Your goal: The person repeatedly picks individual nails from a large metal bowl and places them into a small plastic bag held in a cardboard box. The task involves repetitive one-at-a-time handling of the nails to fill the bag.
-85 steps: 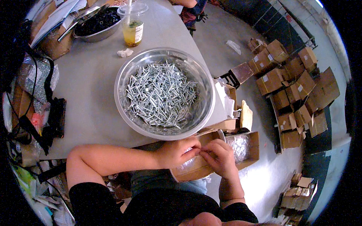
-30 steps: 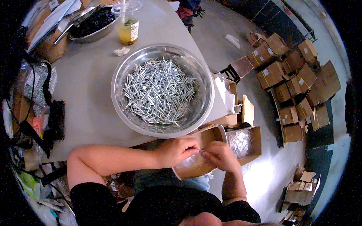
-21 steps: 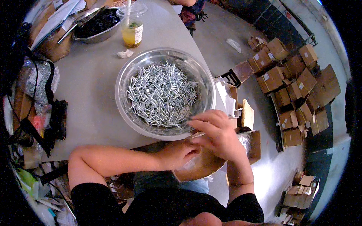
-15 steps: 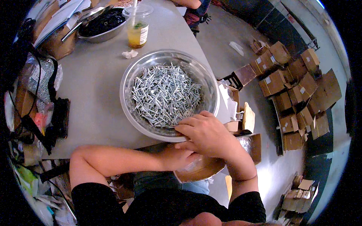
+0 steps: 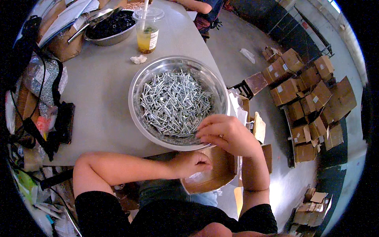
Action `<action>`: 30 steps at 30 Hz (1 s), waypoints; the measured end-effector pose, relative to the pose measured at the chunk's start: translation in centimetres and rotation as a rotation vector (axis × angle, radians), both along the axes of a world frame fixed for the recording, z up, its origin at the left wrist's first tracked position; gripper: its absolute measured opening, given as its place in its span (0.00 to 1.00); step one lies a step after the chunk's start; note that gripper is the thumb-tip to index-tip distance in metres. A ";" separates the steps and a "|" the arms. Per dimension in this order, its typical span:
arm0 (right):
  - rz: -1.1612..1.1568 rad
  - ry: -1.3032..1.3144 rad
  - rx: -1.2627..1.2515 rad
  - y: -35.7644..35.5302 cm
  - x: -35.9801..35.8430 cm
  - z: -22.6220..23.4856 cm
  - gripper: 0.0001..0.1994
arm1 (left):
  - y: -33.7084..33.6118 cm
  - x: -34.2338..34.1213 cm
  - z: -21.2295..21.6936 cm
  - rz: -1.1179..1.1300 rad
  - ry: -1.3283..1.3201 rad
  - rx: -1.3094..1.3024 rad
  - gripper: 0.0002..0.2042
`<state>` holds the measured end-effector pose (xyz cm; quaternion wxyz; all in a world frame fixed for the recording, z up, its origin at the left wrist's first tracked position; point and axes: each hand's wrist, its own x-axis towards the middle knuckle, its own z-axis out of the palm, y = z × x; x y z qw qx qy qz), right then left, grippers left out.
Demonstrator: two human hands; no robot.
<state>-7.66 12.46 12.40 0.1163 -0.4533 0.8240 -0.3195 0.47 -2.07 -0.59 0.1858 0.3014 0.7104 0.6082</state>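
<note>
A wide shiny metal bowl on the table holds a heap of silver screws. My right hand hovers at the bowl's near right rim, thumb and fingers pinched together; whatever lies between the fingertips is too small to make out. Below the bowl, my left hand is curled closed over an open cardboard box at my lap. Clear plastic shows in the box just under the left fingers. What the left hand holds, if anything, is hidden.
A plastic cup with straw and crumpled tissue stand beyond the bowl. Farther left is a basin of black pieces with a metal scoop. Bagged hardware lies left. Cardboard boxes are stacked right. Another person's arm shows at the top.
My right hand has drawn back from the screws toward the right, its fingers now pinched. The hands have come apart, uncovering more of the box. The view has shifted slightly.
</note>
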 end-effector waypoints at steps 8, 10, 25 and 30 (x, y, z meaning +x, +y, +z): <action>0.184 0.161 0.541 -4.2 -2.7 -1.4 0.08 | -0.1 -0.2 -0.3 -0.100 0.034 -0.071 0.12; 0.163 0.091 0.621 -5.1 -3.1 -1.0 0.08 | 0.0 -0.3 -0.3 -0.144 -0.103 -0.114 0.12; 0.238 -0.067 0.517 -4.1 -3.9 -1.0 0.09 | 0.1 0.1 1.0 -0.209 -0.260 -0.015 0.10; 0.230 -0.034 0.497 -3.9 -3.6 -1.6 0.08 | -0.2 -0.4 2.2 -0.223 -0.291 -0.070 0.11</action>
